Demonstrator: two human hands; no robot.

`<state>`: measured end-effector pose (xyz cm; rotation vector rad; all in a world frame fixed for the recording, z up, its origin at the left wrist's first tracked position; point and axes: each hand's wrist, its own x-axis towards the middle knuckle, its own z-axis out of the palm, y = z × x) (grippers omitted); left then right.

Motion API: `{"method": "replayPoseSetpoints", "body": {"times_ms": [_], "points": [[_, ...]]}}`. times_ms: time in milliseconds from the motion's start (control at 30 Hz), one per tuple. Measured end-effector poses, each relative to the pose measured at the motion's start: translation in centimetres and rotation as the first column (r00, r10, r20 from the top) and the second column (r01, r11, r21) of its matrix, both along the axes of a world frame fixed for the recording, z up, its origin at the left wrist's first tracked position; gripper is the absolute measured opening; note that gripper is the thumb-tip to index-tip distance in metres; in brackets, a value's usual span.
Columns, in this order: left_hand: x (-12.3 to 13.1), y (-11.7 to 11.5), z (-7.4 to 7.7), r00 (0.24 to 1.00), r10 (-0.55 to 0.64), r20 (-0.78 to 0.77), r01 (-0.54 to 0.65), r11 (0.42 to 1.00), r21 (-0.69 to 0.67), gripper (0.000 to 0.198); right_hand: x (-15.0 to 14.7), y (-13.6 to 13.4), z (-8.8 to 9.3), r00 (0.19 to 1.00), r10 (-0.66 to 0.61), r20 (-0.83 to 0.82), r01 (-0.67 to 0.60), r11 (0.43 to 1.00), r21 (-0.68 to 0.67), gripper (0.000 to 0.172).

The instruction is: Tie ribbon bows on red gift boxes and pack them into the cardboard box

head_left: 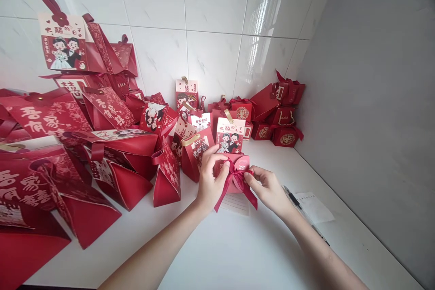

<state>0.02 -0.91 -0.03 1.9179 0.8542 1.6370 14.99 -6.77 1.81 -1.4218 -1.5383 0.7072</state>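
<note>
Left hand (211,176) and right hand (267,186) pinch glossy dark-red ribbon bow (237,174) on small red cardboard box (244,162), in from right edge of white table (217,251). Bow-shaping, apparently; next likely wants even tugs.

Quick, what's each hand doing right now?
Left hand: closed, pinching the red bow at its left side.
Right hand: closed, pinching its right side.

Indoor workspace, tiled wall (214,4), white tabletop (217,253), red gift boxes (242,162)

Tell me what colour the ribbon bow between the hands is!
The ribbon bow is deep pinkish red; the head view shows it.
</note>
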Motion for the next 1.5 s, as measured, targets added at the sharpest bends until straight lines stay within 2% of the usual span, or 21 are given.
{"method": "replayPoseSetpoints", "body": {"times_ms": [100,267,467,733,933,1100,1233,1500], "points": [[-0.1,0.1,-0.2,1.0,-0.018,0.026,0.018,1.0,-0.001,0.004,0.0,0.1,0.0,0.999,-0.013,-0.044,0.014,1.0,0.022,0.04],[-0.1,0.3,-0.2,0.998,-0.004,0.057,0.01,0.993,-0.118,0.007,0.2,0.2,0.1,0.993,-0.007,-0.114,0.01,1.0,0.025,0.042],[-0.2,0.3,0.0,0.991,-0.067,0.113,0.086,0.98,-0.177,0.009,0.4,0.3,0.0,0.991,0.012,-0.132,-0.006,0.999,0.047,0.042],[0.1,0.3,0.3,0.998,0.043,0.038,-0.036,0.987,-0.156,0.014,0.3,0.4,0.0,0.992,0.02,-0.122,-0.014,0.999,0.052,0.042],[0.4,-0.2,-0.1,0.998,0.053,0.025,-0.049,0.984,-0.169,0.016,0.3,0.4,0.1,0.983,0.016,-0.183,-0.008,0.999,0.043,0.043],[0.5,-0.2,-0.5,0.995,0.049,0.088,-0.029,0.976,-0.215,0.023,0.5,0.8,0.2,0.944,0.003,-0.329,-0.011,1.0,-0.023,0.047],[0.5,0.0,-0.6,0.992,0.03,0.126,0.005,0.964,-0.267,0.027,0.9,1.2,-0.3,0.903,0.037,-0.428,-0.062,0.997,-0.046,0.046],[0.5,0.1,-0.8,0.992,0.007,0.129,0.027,0.966,-0.256,0.026,0.9,1.2,-0.2,0.784,0.024,-0.62,-0.105,0.99,-0.095,0.045]]}}
